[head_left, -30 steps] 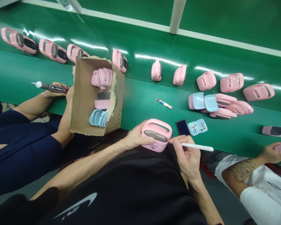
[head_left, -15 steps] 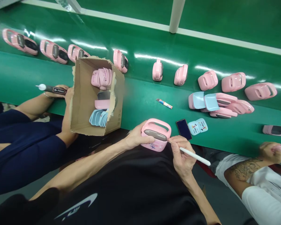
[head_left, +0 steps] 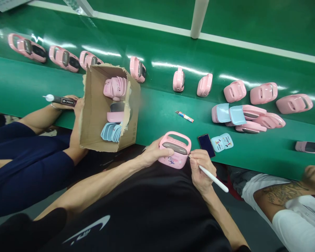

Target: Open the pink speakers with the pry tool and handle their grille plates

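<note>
A: Status, left to right?

B: Co-worker's hand [head_left: 68, 99] holds a B-7000 glue tube [head_left: 61, 101]; their other hand [head_left: 77, 120] is against a cardboard carton [head_left: 94, 115]. Inside: pink shells [head_left: 114, 88], grey-faced pieces [head_left: 117, 106], blue panels [head_left: 110, 132].

A: And the unit in hand?

B: Pink case [head_left: 174, 155] is at the edge of the green surface [head_left: 157, 131], gripped in the left hand [head_left: 156, 152], fingers [head_left: 165, 152] closed around it. Right hand [head_left: 201, 171] pinches a white pen-shaped tool [head_left: 212, 178], tip just beside the end of the case's grey panel [head_left: 174, 148].

A: Done vs left?

B: Grey panel is seated on this case. Far-left row [head_left: 64, 58] shows dark panels. Far-right pieces [head_left: 264, 93] show bare slots, no panels visible. Loose light-blue panels [head_left: 236, 114] lie on pink pieces, near a dark phone [head_left: 206, 145] and printed cards [head_left: 222, 142]. Can't tell if this case is finished. Tattooed co-worker's arm [head_left: 286, 192] is at far right.
</note>
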The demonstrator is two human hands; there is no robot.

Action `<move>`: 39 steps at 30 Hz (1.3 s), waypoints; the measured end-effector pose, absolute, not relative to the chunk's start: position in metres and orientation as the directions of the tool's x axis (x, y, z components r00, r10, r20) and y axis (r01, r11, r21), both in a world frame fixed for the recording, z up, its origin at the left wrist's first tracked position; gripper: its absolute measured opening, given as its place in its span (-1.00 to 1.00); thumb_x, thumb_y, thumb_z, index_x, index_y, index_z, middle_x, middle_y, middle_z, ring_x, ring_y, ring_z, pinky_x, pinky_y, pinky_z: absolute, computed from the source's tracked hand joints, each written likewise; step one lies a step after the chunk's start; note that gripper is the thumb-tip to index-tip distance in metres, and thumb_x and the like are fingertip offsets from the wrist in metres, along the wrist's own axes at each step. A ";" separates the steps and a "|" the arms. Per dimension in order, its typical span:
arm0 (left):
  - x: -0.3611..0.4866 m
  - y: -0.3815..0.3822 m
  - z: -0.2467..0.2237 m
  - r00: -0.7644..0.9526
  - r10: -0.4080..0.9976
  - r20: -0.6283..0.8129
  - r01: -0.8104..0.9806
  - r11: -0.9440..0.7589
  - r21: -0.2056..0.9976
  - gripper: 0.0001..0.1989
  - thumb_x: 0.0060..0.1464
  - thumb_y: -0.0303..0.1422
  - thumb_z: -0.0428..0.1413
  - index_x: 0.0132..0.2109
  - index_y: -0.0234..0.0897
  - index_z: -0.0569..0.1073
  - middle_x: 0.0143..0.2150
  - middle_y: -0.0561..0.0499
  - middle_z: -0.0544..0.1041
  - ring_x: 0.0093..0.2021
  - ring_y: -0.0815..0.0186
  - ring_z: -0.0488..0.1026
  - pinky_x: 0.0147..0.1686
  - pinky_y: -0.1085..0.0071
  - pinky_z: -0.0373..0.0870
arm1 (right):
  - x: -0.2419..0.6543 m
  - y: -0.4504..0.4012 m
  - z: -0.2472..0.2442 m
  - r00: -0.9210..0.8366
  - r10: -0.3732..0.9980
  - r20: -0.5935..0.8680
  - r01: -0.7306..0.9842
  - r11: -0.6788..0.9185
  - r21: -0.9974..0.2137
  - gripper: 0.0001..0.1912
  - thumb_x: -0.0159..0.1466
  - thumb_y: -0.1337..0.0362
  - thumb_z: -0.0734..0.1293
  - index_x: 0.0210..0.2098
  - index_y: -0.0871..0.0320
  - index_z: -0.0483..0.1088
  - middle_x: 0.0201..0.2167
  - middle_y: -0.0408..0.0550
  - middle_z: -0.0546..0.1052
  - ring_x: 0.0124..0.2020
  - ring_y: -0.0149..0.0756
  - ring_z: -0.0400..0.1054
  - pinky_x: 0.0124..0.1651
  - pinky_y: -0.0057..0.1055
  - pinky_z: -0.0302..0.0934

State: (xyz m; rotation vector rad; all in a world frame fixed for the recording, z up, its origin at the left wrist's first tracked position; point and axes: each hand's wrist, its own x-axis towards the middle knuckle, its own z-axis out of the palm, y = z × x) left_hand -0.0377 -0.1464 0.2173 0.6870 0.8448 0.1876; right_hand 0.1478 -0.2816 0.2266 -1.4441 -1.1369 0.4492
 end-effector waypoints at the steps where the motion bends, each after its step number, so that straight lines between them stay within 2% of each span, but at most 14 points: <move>1: -0.037 -0.146 0.218 0.667 0.401 -0.628 0.106 0.783 0.613 -0.36 -0.02 -0.21 0.49 0.18 -0.32 0.57 0.06 -0.20 0.72 0.02 0.03 0.67 0.01 0.23 0.56 | 0.147 -0.281 0.227 0.446 0.832 0.328 0.371 0.162 -0.915 -0.81 0.43 0.45 0.36 -0.18 -0.02 0.45 -0.27 -0.08 0.64 -0.17 -0.10 0.59 -0.14 0.03 0.56; 5: -0.033 -0.145 0.218 0.662 0.377 -0.647 0.111 0.805 0.582 -0.36 -0.03 -0.17 0.48 0.15 -0.37 0.60 0.02 -0.24 0.73 -0.04 0.04 0.69 -0.02 0.24 0.57 | 0.146 -0.279 0.227 0.458 0.833 0.311 0.353 0.150 -0.923 -0.82 0.46 0.43 0.34 -0.17 -0.01 0.44 -0.26 -0.07 0.63 -0.15 -0.10 0.61 -0.13 0.03 0.58; 14: -0.032 -0.144 0.216 0.597 0.406 -0.692 0.157 0.787 0.597 -0.35 -0.05 -0.15 0.48 0.14 -0.36 0.58 -0.06 -0.18 0.74 -0.11 0.09 0.68 -0.08 0.25 0.56 | 0.151 -0.272 0.227 0.425 0.845 0.323 0.376 0.160 -0.913 -0.77 0.41 0.52 0.37 -0.22 0.02 0.45 -0.28 -0.09 0.62 -0.17 -0.17 0.62 -0.15 -0.08 0.57; 17: -0.031 -0.143 0.217 0.575 0.407 -0.709 0.177 0.785 0.594 -0.36 -0.07 -0.13 0.50 0.10 -0.35 0.58 -0.08 -0.14 0.73 -0.16 0.14 0.66 -0.12 0.28 0.55 | 0.152 -0.272 0.230 0.429 0.849 0.307 0.374 0.143 -0.916 -0.79 0.43 0.48 0.37 -0.27 0.03 0.45 -0.29 -0.08 0.63 -0.17 -0.16 0.63 -0.14 -0.09 0.57; 19: -0.030 -0.143 0.217 0.564 0.415 -0.713 0.171 0.787 0.593 -0.36 -0.07 -0.13 0.50 0.10 -0.34 0.57 -0.07 -0.14 0.73 -0.17 0.14 0.67 -0.12 0.28 0.56 | 0.156 -0.273 0.234 0.430 0.878 0.209 0.323 0.067 -0.944 -0.79 0.44 0.42 0.38 -0.31 0.04 0.44 -0.29 -0.07 0.63 -0.18 -0.18 0.63 -0.12 -0.12 0.57; 21: -0.029 -0.143 0.217 0.563 0.419 -0.712 0.151 0.795 0.587 -0.36 -0.06 -0.13 0.50 0.11 -0.33 0.57 -0.05 -0.16 0.73 -0.15 0.12 0.68 -0.11 0.27 0.57 | 0.164 -0.273 0.240 0.437 0.898 0.046 0.206 -0.050 -0.977 -0.80 0.46 0.35 0.39 -0.33 0.06 0.44 -0.28 -0.06 0.64 -0.18 -0.19 0.63 -0.11 -0.16 0.56; 23: -0.029 -0.144 0.217 0.570 0.414 -0.710 0.131 0.807 0.576 -0.37 -0.06 -0.13 0.50 0.10 -0.34 0.57 -0.03 -0.18 0.73 -0.13 0.11 0.69 -0.10 0.25 0.59 | 0.177 -0.270 0.240 0.502 0.862 -0.074 0.057 -0.118 -0.991 -0.80 0.46 0.26 0.41 -0.33 0.08 0.44 -0.28 -0.06 0.64 -0.20 -0.19 0.63 -0.12 -0.18 0.56; 25: -0.029 -0.143 0.218 0.577 0.418 -0.701 0.119 0.806 0.579 -0.37 -0.08 -0.15 0.51 0.09 -0.33 0.57 -0.03 -0.18 0.73 -0.12 0.09 0.69 -0.09 0.24 0.60 | 0.194 -0.263 0.229 0.599 0.776 -0.199 -0.117 -0.161 -0.980 -0.73 0.41 0.18 0.47 -0.38 0.09 0.39 -0.40 -0.12 0.61 -0.34 -0.23 0.61 -0.25 -0.26 0.56; 27: -0.029 -0.142 0.220 0.589 0.439 -0.679 0.115 0.786 0.608 -0.36 -0.09 -0.16 0.51 0.10 -0.31 0.56 -0.03 -0.15 0.73 -0.10 0.08 0.69 -0.08 0.24 0.61 | 0.210 -0.252 0.205 0.588 0.671 -0.453 -0.340 -0.303 -0.890 -0.60 0.30 0.15 0.55 -0.48 0.09 0.30 -0.61 -0.25 0.46 -0.60 -0.38 0.43 -0.53 -0.46 0.39; 28: -0.029 -0.142 0.222 0.596 0.450 -0.666 0.115 0.772 0.625 -0.36 -0.08 -0.17 0.51 0.11 -0.30 0.55 -0.03 -0.14 0.73 -0.08 0.08 0.69 -0.07 0.23 0.61 | 0.217 -0.245 0.190 0.496 0.590 -0.637 -0.479 -0.426 -0.767 -0.55 0.21 0.15 0.61 -0.51 0.08 0.27 -0.69 -0.31 0.37 -0.70 -0.45 0.30 -0.66 -0.53 0.23; 29: -0.028 -0.141 0.223 0.602 0.459 -0.654 0.116 0.760 0.640 -0.36 -0.08 -0.17 0.51 0.12 -0.29 0.55 -0.02 -0.14 0.73 -0.06 0.07 0.69 -0.05 0.23 0.60 | 0.222 -0.238 0.174 0.448 0.555 -0.701 -0.527 -0.470 -0.708 -0.54 0.17 0.16 0.64 -0.51 0.08 0.27 -0.71 -0.33 0.36 -0.74 -0.47 0.24 -0.72 -0.56 0.14; 31: -0.028 -0.140 0.225 0.614 0.465 -0.638 0.123 0.742 0.659 -0.36 -0.06 -0.17 0.51 0.13 -0.29 0.55 -0.01 -0.14 0.73 -0.04 0.07 0.69 -0.03 0.23 0.60 | 0.228 -0.226 0.143 0.398 0.502 -0.768 -0.584 -0.507 -0.634 -0.49 0.11 0.15 0.67 -0.51 0.08 0.25 -0.71 -0.30 0.40 -0.74 -0.48 0.25 -0.73 -0.58 0.17; 34: -0.028 -0.140 0.227 0.617 0.475 -0.628 0.129 0.726 0.676 -0.34 -0.08 -0.15 0.52 0.13 -0.28 0.55 -0.02 -0.13 0.73 -0.06 0.09 0.68 -0.05 0.26 0.60 | 0.228 -0.219 0.112 0.388 0.445 -0.807 -0.649 -0.490 -0.582 -0.49 0.13 0.11 0.67 -0.45 0.09 0.27 -0.67 -0.27 0.47 -0.68 -0.45 0.37 -0.63 -0.57 0.37; 39: -0.029 -0.140 0.230 0.614 0.526 -0.589 0.130 0.669 0.732 -0.29 -0.08 -0.15 0.52 0.18 -0.27 0.53 -0.03 -0.11 0.72 -0.05 0.09 0.67 -0.06 0.27 0.58 | 0.218 -0.238 0.103 0.392 0.417 -0.820 -0.719 -0.417 -0.556 -0.60 0.18 0.21 0.65 -0.32 0.11 0.34 -0.52 -0.14 0.63 -0.52 -0.35 0.56 -0.43 -0.45 0.57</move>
